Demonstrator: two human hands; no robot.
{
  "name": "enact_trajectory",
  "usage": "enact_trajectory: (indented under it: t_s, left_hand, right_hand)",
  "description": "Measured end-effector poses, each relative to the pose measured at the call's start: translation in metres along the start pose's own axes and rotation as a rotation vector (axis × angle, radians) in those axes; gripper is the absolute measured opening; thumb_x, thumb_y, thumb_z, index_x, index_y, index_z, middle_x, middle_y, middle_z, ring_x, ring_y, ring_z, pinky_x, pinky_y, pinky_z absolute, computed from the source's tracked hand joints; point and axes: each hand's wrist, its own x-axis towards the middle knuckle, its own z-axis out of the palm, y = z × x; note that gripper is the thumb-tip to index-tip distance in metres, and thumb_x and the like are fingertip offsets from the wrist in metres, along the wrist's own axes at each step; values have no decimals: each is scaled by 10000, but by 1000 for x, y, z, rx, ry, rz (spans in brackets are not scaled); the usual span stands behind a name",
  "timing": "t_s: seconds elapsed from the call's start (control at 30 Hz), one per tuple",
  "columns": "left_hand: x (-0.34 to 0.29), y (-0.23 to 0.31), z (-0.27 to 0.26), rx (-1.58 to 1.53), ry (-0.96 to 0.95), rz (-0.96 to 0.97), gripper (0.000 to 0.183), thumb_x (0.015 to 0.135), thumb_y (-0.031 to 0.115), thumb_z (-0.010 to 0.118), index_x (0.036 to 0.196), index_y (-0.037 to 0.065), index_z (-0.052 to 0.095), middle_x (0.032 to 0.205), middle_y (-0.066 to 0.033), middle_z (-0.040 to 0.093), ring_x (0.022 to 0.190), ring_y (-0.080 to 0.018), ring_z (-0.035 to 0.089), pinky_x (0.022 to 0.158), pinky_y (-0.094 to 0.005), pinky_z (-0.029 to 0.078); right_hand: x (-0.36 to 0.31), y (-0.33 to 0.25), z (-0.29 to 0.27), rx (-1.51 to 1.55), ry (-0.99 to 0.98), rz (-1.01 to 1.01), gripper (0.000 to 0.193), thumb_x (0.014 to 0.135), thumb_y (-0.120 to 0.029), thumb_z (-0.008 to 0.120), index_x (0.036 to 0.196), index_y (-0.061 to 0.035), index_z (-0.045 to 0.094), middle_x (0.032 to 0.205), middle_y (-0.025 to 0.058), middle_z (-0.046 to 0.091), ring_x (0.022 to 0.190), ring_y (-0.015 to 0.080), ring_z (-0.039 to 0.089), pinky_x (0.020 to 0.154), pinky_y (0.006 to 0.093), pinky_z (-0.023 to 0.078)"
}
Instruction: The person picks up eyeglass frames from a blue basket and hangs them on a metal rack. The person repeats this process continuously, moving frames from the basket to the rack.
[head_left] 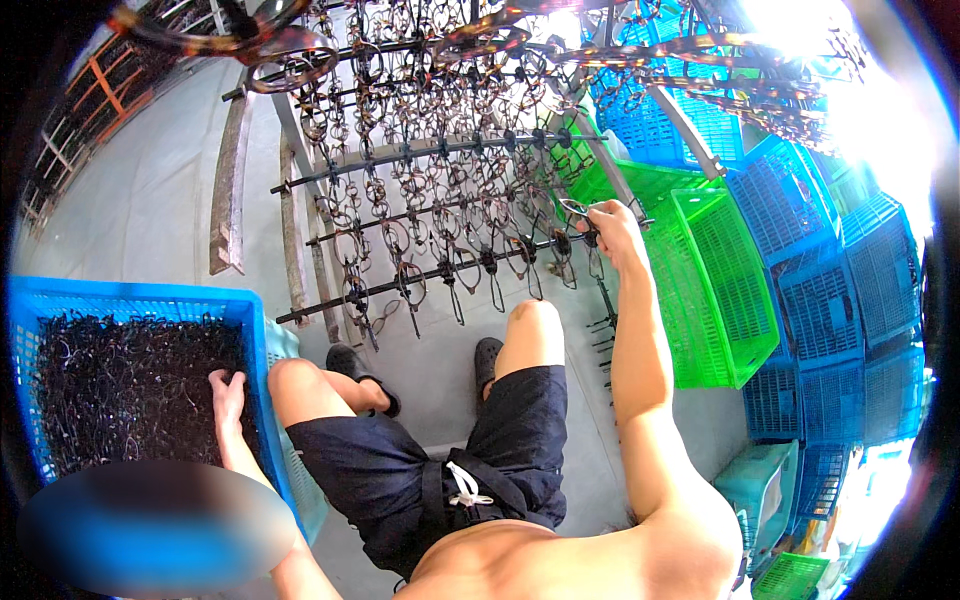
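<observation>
My right hand (612, 232), with the arm stretched forward, is closed on a thin, looped piece (574, 207) that looks like the rim of an eyeglass frame. It is beside the right end of a dark rod on a rack, from which many eyeglass frames (408, 285) hang in chains. My left hand (228, 395) lies at the right side of a blue crate (140, 290), against a heap of thin dark pieces (130, 390). Its fingers are curled; what they hold, if anything, is too small to make out.
Green crates (735, 290) stand right of the rack, with stacked blue crates (820, 300) beyond them. Grey legs (232, 190) prop the rack up on the concrete floor (165, 180). Close overhead, more tortoiseshell-coloured frames (290, 70) hang. A blurred patch covers the lower left.
</observation>
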Motion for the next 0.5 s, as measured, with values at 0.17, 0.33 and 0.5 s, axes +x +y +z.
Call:
enact_trajectory:
  t_s: [0.17, 0.33, 0.5]
  left_hand:
    - [35, -18, 25, 198, 193, -106, 666, 811, 478, 564, 1218, -25, 407, 1190, -235, 509, 1118, -373, 483, 938, -422, 358]
    - [38, -12, 23, 200, 141, 4, 461, 860, 328, 562, 1151, -11, 449, 1059, -175, 573, 997, -345, 550, 857, -412, 407]
    - [2, -6, -6, -485, -63, -67, 393, 895, 395, 521, 1153, 101, 492, 958, -64, 544, 661, -106, 472, 523, -243, 373]
  right_hand:
    - [10, 31, 12, 11, 155, -44, 290, 838, -280, 611, 885, -7, 526, 656, 67, 605, 407, 96, 405, 374, 260, 328]
    - [13, 45, 16, 200, 252, -126, 276, 840, -288, 625, 901, -31, 543, 650, 53, 595, 358, 75, 360, 331, 244, 263]
    - [10, 38, 14, -54, 188, -204, 315, 853, -292, 589, 910, 17, 608, 631, 44, 601, 399, 113, 446, 391, 275, 358]
